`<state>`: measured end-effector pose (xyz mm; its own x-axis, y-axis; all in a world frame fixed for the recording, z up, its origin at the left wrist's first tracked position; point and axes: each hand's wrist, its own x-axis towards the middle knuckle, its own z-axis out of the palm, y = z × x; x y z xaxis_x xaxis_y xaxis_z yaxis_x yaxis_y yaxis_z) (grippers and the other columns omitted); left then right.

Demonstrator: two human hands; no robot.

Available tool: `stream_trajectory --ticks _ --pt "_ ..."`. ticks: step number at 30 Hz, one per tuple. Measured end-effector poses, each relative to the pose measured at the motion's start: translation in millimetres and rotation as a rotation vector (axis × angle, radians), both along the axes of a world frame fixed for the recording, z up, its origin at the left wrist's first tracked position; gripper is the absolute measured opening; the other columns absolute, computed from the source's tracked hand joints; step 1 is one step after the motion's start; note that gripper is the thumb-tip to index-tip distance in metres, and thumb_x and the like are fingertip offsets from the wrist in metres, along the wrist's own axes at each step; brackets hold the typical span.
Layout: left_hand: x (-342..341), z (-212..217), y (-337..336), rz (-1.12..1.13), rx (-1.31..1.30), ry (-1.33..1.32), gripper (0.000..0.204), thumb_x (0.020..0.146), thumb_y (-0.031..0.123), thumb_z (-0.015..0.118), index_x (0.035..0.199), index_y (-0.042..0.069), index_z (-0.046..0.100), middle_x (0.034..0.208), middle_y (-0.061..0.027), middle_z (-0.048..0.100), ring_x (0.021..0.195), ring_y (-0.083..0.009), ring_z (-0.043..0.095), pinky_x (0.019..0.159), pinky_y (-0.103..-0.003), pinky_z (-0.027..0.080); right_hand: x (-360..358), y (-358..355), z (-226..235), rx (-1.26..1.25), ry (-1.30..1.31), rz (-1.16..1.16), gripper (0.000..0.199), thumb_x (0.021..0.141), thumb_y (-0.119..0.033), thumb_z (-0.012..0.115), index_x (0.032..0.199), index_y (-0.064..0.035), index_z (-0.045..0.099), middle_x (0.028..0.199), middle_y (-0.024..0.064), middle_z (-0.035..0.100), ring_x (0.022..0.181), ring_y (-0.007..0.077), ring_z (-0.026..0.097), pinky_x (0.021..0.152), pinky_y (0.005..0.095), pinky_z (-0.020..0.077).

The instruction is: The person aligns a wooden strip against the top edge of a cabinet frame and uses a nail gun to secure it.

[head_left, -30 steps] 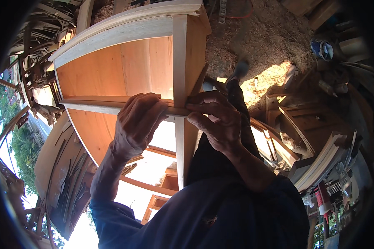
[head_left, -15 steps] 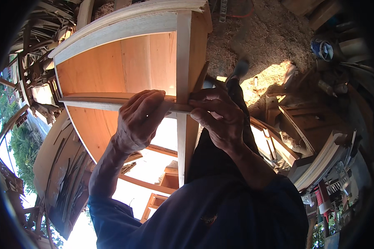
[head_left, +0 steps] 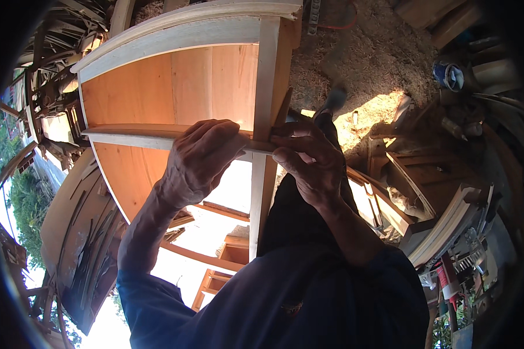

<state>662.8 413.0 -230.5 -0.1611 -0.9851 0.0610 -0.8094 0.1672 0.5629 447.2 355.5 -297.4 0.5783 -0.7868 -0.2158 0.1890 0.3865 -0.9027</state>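
A thin wooden strip (head_left: 261, 147) crosses the straight edge of a large wooden frame (head_left: 265, 81). My left hand (head_left: 202, 160) is closed over the strip from above, its fingers curled down. At the strip's right end, my right hand (head_left: 310, 163) pinches it between thumb and fingers, just beyond the frame's straight edge. Leftward from my left hand, a pale wooden rail (head_left: 134, 139) runs to the curved side; whether it is one piece with the strip is hidden under my hand. Orange-brown wood panels (head_left: 186, 87) fill the frame's far part.
Stacked boards (head_left: 78, 232) and thin offcuts lie at the left. On the right are a wooden box-like piece (head_left: 431, 180), curved wood pieces (head_left: 442, 230) and a red-handled tool (head_left: 447, 279). A blue and white tin (head_left: 448, 75) stands on the shavings-strewn ground (head_left: 367, 58).
The frame's far part sits slightly further right in view. My left hand's fingers have shifted a little along the strip toward the right; both hands keep their grip.
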Motion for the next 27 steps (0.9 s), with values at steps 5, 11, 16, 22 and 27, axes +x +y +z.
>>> stream_trajectory --ticks 5,11,16,22,27 --pt "1 9 -5 0.080 0.173 0.127 0.021 0.079 0.006 0.079 0.098 0.002 0.069 0.100 -0.0122 0.065 0.086 -0.0259 0.068 0.070 -0.038 0.058 5 -2 4 0.031 -0.028 -0.032 0.022 0.087 -0.005 0.080 0.109 -0.0025 0.077 0.107 0.0088 0.064 0.100 0.0146 0.067 0.083 0.0281 0.0588" --pt "1 22 -15 0.044 0.211 0.067 0.016 0.084 0.006 0.077 0.099 0.003 0.073 0.117 -0.0146 0.063 0.102 -0.0292 0.070 0.086 -0.039 0.058 0 -3 4 -0.133 0.098 0.009 0.020 0.088 -0.006 0.080 0.108 -0.0038 0.077 0.107 0.0073 0.065 0.101 0.0142 0.066 0.088 0.0289 0.0567" --pt "3 14 -17 -0.033 0.105 0.075 0.009 0.086 0.008 0.072 0.092 0.005 0.066 0.091 -0.0086 0.062 0.105 -0.0299 0.063 0.070 -0.039 0.063 1 1 -1 -0.107 0.097 0.028 0.019 0.089 -0.009 0.080 0.107 -0.0051 0.078 0.107 0.0065 0.065 0.102 0.0132 0.066 0.087 0.0280 0.0555" --pt "9 26 -18 -0.028 0.329 0.016 0.013 0.090 0.009 0.070 0.100 0.003 0.073 0.112 -0.0134 0.069 0.095 -0.0258 0.072 0.087 -0.036 0.056 -1 -2 1 -0.055 0.125 0.031 0.018 0.089 -0.012 0.081 0.106 -0.0054 0.078 0.109 0.0067 0.066 0.100 0.0138 0.067 0.085 0.0294 0.0569" --pt "12 19 -14 0.003 0.331 0.144 0.014 0.088 0.009 0.072 0.101 0.004 0.073 0.108 -0.0126 0.069 0.094 -0.0242 0.072 0.083 -0.034 0.057 1 2 -5 -0.178 0.053 -0.013 0.018 0.089 -0.013 0.080 0.106 -0.0056 0.078 0.111 0.0084 0.067 0.101 0.0150 0.068 0.086 0.0307 0.0584"
